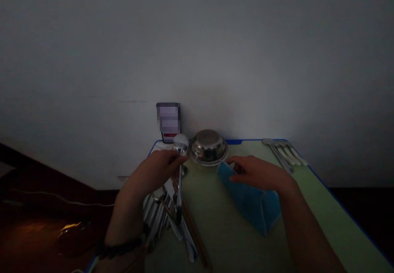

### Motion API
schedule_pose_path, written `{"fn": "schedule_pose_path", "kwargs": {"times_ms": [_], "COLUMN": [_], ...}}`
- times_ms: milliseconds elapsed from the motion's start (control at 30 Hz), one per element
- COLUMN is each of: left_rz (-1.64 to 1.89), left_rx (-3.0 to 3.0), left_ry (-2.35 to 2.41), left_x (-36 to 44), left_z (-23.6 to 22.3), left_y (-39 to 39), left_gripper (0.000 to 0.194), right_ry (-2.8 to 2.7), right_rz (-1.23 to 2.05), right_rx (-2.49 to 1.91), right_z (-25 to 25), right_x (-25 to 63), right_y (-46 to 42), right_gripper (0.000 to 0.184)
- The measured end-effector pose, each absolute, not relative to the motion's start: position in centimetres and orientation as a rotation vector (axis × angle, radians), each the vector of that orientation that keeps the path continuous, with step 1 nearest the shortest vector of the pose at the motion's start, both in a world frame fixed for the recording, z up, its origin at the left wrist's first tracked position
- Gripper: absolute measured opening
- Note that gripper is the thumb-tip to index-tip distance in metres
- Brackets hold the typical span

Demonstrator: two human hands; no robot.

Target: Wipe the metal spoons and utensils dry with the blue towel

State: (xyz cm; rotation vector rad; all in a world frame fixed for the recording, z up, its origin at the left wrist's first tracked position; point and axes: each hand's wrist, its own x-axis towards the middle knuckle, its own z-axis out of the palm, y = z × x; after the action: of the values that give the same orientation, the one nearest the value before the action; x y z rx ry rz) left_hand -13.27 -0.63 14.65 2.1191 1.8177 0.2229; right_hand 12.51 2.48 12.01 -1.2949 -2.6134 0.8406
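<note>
My left hand (pixel 161 166) is closed on a shiny metal spoon (pixel 180 186), gripping it just below the bowl. The spoon's bowl points up toward the wall and its handle hangs toward me. My right hand (pixel 255 172) pinches the upper corner of a blue cloth with white edging (pixel 250 205), which drapes down over the table. Beneath and beside my left hand lies a pile of metal cutlery (pixel 160 213), partly hidden by my wrist. Wooden chopsticks (pixel 193 236) rest along the pile's right side.
An upturned metal bowl (pixel 209 147) sits at the table's back edge. A phone (pixel 169 121) leans against the wall (pixel 215 51) behind the pile. Several spoons and forks (pixel 285 154) lie at the back right corner of the pale green, blue-edged table (pixel 332 228).
</note>
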Motion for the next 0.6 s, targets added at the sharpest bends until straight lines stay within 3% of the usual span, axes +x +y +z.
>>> {"fn": "schedule_pose_path", "kwargs": {"times_ms": [133,600], "left_rz": [0.176,-0.049], "left_rx": [2.084,1.739], "left_ry": [1.789,1.682], "left_x": [-14.2,-16.0], "left_z": [14.0,8.7], "left_y": [-0.8,1.2], "left_gripper": [0.036,0.02], "right_ry": [-2.69,-2.684], "right_rz": [0.788,0.773], "right_rx": [-1.267,-1.27], "right_z": [12.1,12.1], "right_x": [11.6,12.2], "right_y": [2.1,2.1], "right_gripper": [0.016,0.018]}}
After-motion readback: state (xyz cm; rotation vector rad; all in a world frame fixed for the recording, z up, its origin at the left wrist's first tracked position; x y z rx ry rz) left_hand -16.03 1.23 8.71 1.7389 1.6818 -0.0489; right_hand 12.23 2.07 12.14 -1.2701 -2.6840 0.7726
